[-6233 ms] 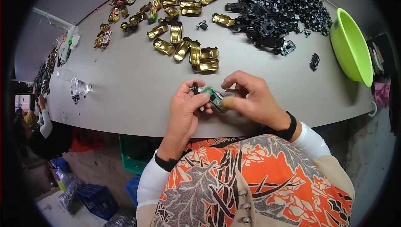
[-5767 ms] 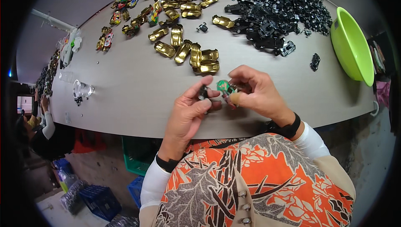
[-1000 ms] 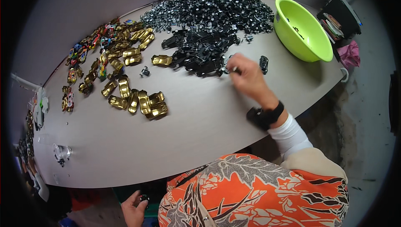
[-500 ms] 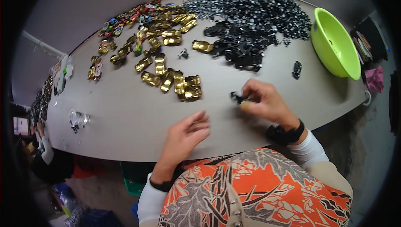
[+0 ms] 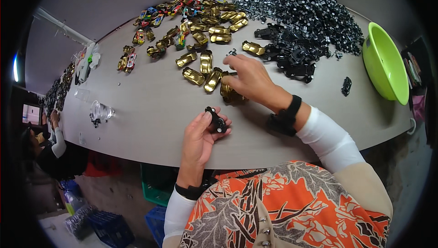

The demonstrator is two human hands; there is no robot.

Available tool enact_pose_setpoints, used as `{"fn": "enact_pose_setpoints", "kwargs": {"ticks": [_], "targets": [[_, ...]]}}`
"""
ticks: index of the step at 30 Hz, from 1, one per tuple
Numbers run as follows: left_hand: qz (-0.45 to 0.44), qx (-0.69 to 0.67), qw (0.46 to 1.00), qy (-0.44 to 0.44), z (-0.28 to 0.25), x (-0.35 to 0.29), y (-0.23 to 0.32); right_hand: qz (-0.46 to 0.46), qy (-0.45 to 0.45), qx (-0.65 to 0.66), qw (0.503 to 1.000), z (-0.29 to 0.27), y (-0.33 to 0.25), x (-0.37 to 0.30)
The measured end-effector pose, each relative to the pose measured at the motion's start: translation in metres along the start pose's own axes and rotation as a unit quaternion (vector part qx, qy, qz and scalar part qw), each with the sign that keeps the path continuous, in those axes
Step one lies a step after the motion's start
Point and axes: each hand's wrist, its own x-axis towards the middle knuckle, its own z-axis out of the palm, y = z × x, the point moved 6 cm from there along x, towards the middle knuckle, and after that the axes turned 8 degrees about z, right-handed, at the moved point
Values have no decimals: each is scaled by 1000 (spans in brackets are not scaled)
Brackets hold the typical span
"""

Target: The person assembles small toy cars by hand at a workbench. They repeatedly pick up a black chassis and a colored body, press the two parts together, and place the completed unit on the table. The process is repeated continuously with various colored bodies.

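My left hand (image 5: pixel 198 140), palm turned up near the table's front edge, is closed on a black toy car chassis (image 5: pixel 217 121) with small wheels. My right hand (image 5: pixel 251 78) reaches over the near end of a cluster of gold toy car bodies (image 5: pixel 206 61). Its thumb and forefinger are apart, and the thumb lies over a gold car (image 5: pixel 232 94) partly hidden beneath the hand. Just beyond the forefinger lies a small wheel-and-axle piece (image 5: pixel 232 52). Whether the other fingers touch anything is hidden.
Black chassis (image 5: pixel 292 60) lie heaped before a wide pile of wheel pieces (image 5: pixel 310 15). A lime-green bowl (image 5: pixel 388 65) stands at right, near a single chassis (image 5: pixel 346 86). Multicoloured cars (image 5: pixel 157 19) lie far left; a clear cup (image 5: pixel 101 111) is nearer. Another person (image 5: pixel 57 143) sits at left.
The black chassis has passed from my right hand to my left. My right hand has moved left and away from me, over the gold cars. The view has shifted, too.
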Motion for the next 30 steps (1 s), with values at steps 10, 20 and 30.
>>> {"fn": "enact_pose_setpoints", "kwargs": {"ticks": [10, 20, 30], "targets": [[78, 22, 996, 41, -3, 4, 8, 4, -55, 70, 996, -5, -12, -2], [24, 72, 997, -25, 31, 7, -11, 151, -165, 337, 915, -16, -22, -67], [-26, 9, 997, -73, 39, 0, -27, 153, -125, 332, 922, -25, -3, -100]]}}
